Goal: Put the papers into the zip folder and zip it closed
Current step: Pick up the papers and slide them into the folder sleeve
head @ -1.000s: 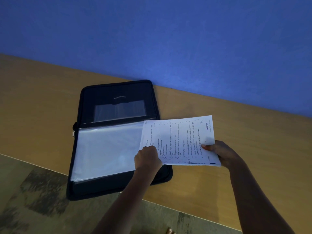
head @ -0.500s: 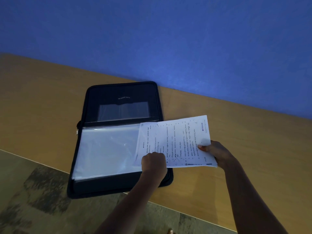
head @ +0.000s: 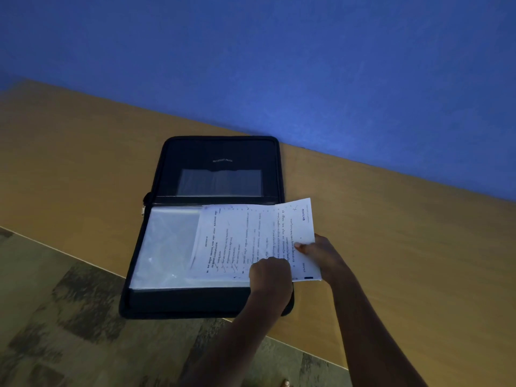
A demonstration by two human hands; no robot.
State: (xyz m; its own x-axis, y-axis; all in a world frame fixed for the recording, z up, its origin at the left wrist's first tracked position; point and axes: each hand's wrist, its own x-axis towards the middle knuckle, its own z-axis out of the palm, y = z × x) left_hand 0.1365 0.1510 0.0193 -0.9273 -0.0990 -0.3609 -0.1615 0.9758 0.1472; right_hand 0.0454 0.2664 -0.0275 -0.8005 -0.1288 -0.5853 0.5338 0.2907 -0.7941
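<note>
A black zip folder (head: 220,152) lies open on the wooden table, its lid flat toward the wall. Clear plastic sleeves (head: 164,247) fill its near half. White printed papers (head: 251,236) lie partly over the sleeves' right side, and their right end sticks out past the folder's right edge. My right hand (head: 321,255) pinches that right end, thumb on top. My left hand (head: 269,277) is closed at the papers' near edge by the folder's front right corner; whether it grips the papers or a sleeve edge is unclear.
The wooden table (head: 405,247) runs along a blue wall (head: 279,65). The folder's near edge overhangs the table's front edge. Below is a mottled floor (head: 69,331). The zipper pull (head: 143,209) shows at the folder's left spine.
The papers have slid left, further over the plastic sleeves, with both hands following. Less of the sheet sticks out on the right.
</note>
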